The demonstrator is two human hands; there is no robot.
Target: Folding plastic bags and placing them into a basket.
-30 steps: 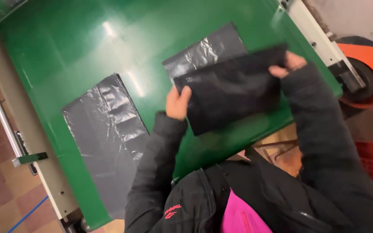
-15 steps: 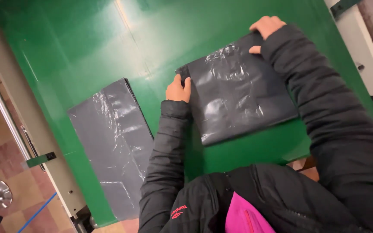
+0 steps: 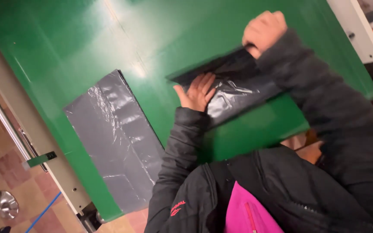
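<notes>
A dark grey plastic bag (image 3: 234,92) lies on the green table (image 3: 65,47) in front of me. My left hand (image 3: 196,91) rests flat on its near left part, fingers spread. At the bag's far edge my right hand (image 3: 262,29) is closed on the plastic and lifts that edge up and over toward me, so the bag is partly doubled. Both arms are in black jacket sleeves, and the right sleeve covers part of the bag.
A second grey plastic bag (image 3: 117,138) lies flat to the left and hangs over the table's near edge. A pale metal frame (image 3: 18,129) borders the table on the left; below it are floor tiles and a round metal object (image 3: 6,203).
The bag lay flat with a hand at each end; now my right hand has raised its far edge and brought it back over the bag, while my left hand moved onto the bag.
</notes>
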